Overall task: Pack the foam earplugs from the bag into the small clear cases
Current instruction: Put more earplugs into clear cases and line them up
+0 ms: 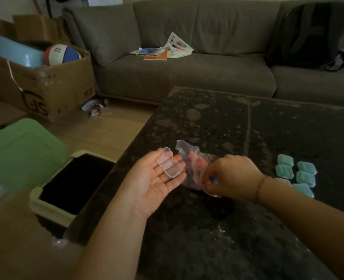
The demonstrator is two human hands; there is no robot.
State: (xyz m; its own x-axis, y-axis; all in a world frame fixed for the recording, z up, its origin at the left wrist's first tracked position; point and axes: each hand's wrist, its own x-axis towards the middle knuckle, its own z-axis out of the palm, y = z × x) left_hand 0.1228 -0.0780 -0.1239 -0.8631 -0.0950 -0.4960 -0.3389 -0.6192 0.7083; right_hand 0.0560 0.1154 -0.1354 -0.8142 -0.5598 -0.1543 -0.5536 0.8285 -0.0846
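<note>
Left hand (153, 178) lies flat, palm up, fingers straight, an open small clear plastic case (169, 165) resting on them; right hand (230, 177) pinches orange foam earplugs (207, 181) inside the crumpled clear plastic bag (193, 164) on the dark speckled table (217, 122).

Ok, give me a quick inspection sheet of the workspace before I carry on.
Surface: dark speckled table, worn patches.
Job's things: open clear case lying on the left hand; plastic bag of coloured earplugs on the table; filled cases grouped at right.
Clutter: nothing seen on the table.
Hands: left palm up, fingers straight; right hand reaching into the bag, pinching an orange earplug.
Cables: nothing seen.
Surroundings: grey sofa with papers, cardboard box, open bin.
</note>
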